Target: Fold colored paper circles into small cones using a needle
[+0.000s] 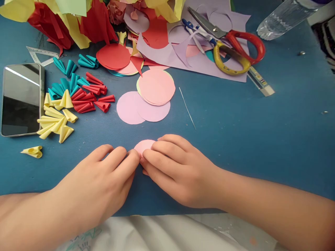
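A pink paper circle (144, 145) is pinched between my two hands near the table's front edge; its lower part is hidden by my fingers. My left hand (110, 177) closes on its left side. On the right side, my right hand (180, 167) grips it with bent fingers, the fingertips of both hands nearly meeting. Just beyond lie lilac paper circles (129, 109), partly under a stack of pink circles (157, 85). A thin needle-like metal pin (187, 108) rests to the right of them.
Rolled paper cones in yellow (53, 122), red (90, 94) and teal (66, 82) lie at the left, beside a phone (21, 101). Scissors (230, 38) lie on lilac scraps (164, 52) at the back. A clear bottle (285, 21) is at the far right. Red circles (113, 56) sit behind.
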`<state>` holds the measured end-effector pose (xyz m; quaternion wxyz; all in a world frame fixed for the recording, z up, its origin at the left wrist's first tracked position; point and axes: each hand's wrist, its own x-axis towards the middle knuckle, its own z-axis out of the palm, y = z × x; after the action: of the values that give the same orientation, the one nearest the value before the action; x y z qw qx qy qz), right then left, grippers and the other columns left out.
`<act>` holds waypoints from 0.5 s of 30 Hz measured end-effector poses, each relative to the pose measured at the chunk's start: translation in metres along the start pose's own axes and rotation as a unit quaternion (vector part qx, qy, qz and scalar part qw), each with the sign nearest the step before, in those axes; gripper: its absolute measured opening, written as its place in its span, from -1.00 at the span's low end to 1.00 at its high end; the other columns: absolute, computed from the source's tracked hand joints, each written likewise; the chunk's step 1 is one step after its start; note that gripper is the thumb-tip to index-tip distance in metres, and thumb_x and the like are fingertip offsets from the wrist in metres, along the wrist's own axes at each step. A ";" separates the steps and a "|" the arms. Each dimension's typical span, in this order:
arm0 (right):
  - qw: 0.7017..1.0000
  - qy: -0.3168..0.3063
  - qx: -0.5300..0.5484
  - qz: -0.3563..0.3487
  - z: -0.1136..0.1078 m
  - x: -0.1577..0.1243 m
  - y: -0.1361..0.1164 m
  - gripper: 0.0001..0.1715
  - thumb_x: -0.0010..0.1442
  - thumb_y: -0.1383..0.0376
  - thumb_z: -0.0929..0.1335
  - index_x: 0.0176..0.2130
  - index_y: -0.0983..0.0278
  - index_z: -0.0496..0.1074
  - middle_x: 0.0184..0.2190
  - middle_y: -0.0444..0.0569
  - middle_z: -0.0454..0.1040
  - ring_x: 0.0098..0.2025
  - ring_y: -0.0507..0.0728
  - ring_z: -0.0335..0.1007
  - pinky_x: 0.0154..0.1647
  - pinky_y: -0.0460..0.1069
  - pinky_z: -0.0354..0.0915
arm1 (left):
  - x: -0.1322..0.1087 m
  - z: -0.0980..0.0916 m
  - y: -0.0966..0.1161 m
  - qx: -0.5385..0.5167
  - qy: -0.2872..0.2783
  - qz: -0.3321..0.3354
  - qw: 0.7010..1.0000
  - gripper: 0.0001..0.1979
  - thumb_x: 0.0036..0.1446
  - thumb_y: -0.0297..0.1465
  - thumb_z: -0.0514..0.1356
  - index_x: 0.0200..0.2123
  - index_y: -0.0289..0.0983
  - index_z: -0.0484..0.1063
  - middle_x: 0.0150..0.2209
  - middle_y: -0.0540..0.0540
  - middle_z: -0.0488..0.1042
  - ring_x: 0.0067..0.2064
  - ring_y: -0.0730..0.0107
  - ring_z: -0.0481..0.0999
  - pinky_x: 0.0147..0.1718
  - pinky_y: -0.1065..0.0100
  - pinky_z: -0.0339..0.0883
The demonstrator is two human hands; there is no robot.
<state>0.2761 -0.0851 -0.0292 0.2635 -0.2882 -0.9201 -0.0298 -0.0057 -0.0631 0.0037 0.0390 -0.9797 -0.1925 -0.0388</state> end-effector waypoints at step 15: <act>0.992 -0.048 -0.072 0.087 -0.018 -0.003 0.004 -0.44 0.47 0.55 0.44 -0.51 0.15 0.38 -0.50 -0.09 0.22 -0.43 0.17 0.07 -0.39 0.18 0.12 | 0.007 -0.007 -0.004 -0.013 -0.016 0.020 1.000 -0.65 0.47 -0.58 0.24 -0.21 -0.20 0.84 0.04 -0.16 0.79 -0.14 0.06 0.58 -0.12 0.00 0.57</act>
<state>0.2887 -0.0871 -0.0157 0.1993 -0.3863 -0.8986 -0.0595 -0.0014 -0.0580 0.0116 0.0238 -0.9843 -0.1731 -0.0249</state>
